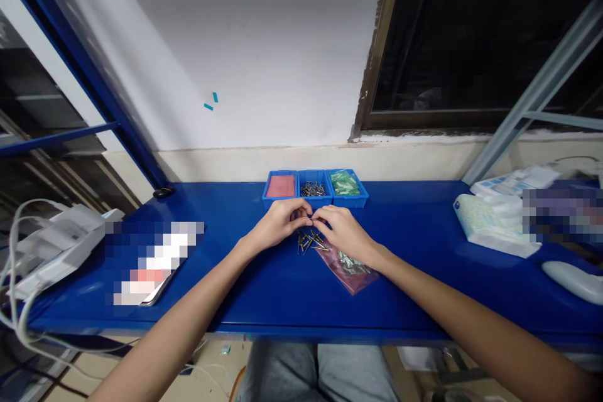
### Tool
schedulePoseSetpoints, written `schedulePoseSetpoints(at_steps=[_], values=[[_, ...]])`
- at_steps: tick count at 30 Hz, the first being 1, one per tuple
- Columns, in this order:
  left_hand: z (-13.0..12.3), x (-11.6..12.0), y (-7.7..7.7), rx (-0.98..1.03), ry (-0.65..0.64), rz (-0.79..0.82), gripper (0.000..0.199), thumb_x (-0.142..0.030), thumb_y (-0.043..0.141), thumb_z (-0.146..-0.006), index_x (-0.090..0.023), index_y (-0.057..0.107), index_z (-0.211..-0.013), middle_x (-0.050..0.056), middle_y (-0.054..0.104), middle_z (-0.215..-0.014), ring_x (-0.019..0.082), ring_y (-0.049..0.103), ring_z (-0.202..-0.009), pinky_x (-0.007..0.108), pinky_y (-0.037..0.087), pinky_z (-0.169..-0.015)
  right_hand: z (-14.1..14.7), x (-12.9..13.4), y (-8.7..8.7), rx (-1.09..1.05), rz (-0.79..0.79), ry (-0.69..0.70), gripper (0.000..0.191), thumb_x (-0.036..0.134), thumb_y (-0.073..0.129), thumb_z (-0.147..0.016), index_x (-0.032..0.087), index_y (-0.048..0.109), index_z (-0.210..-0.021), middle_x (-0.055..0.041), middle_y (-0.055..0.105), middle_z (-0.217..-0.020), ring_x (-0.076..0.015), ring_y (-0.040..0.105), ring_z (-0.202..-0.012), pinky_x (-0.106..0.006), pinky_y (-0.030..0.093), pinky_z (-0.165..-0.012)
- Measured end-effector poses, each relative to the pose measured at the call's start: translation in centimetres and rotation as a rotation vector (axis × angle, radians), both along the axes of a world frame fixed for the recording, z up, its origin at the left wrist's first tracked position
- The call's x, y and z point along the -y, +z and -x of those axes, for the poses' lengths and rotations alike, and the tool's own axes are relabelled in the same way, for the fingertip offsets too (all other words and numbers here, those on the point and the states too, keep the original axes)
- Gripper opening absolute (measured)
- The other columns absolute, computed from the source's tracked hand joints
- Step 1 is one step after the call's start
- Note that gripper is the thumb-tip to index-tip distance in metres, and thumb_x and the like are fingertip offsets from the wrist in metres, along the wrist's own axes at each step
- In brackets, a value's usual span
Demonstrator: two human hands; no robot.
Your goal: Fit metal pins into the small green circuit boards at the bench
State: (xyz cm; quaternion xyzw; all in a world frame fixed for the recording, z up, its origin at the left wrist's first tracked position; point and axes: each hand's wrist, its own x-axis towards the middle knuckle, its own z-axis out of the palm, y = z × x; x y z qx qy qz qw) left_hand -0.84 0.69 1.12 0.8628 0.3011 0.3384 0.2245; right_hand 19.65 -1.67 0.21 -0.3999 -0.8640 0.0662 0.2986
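Observation:
My left hand (286,218) and my right hand (336,226) meet above the blue table, thumbs and fingertips pinched together. A thin metal pin (311,219) shows between the fingertips, mostly hidden by them. Just below lies a loose pile of similar slim metal pins (307,241), some with brass-coloured parts. A pink plastic bag (351,281) with shiny metallic pieces lies partly under my right wrist. Behind my hands stand three blue bins: one holds pink bags (281,186), the middle one metal pins (313,189), and the right one green packets (345,183).
The blue table (245,301) runs along a white wall. At left are a phone-like slab (157,264), partly blurred out, and white power strips (61,245) with cables. At right sit a tissue pack (494,226) and a white rounded object (575,281). Shelf posts rise at both sides.

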Motion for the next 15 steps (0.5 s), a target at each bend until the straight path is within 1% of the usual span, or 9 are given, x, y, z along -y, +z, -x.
schedulePoseSetpoints(at_steps=[3,8,12,15], values=[[-0.05,0.06,-0.07,0.007,0.016,-0.05,0.013,-0.023,0.067,-0.09,-0.016,0.064,-0.1,0.0,0.063,-0.082,0.013,0.058,-0.074,0.025,0.045,-0.07,-0.11,0.19,0.27,0.016,-0.019,-0.025,0.017,0.017,0.055,-0.097,0.017,0.071,-0.093,-0.0058,0.072,-0.094,-0.0189,0.064,-0.087,-0.031,0.044,-0.08],[-0.01,0.17,0.07,-0.017,0.038,-0.112,0.01,-0.022,0.065,-0.091,-0.016,0.063,-0.099,0.001,0.062,-0.083,0.013,0.057,-0.075,0.026,0.045,-0.071,-0.23,0.54,0.87,0.044,-0.07,-0.025,0.02,0.02,0.051,-0.1,0.017,0.07,-0.093,-0.0062,0.07,-0.094,-0.019,0.061,-0.089,-0.03,0.045,-0.08],[-0.02,0.33,0.18,-0.034,0.039,-0.163,0.007,-0.022,0.062,-0.093,-0.016,0.064,-0.096,0.002,0.063,-0.085,0.013,0.058,-0.077,0.027,0.045,-0.072,-0.28,0.59,0.91,0.07,-0.08,-0.042,0.022,0.022,0.05,-0.1,0.018,0.071,-0.092,-0.0065,0.07,-0.093,-0.0199,0.061,-0.09,-0.032,0.044,-0.081],[-0.09,0.45,0.19,-0.023,0.059,-0.212,0.008,-0.023,0.06,-0.094,-0.016,0.064,-0.095,0.003,0.064,-0.086,0.014,0.059,-0.078,0.027,0.046,-0.073,-0.2,0.58,0.77,0.091,-0.067,-0.065,0.024,0.023,0.05,-0.1,0.018,0.072,-0.092,-0.007,0.07,-0.092,-0.0202,0.061,-0.089,-0.032,0.044,-0.08]])
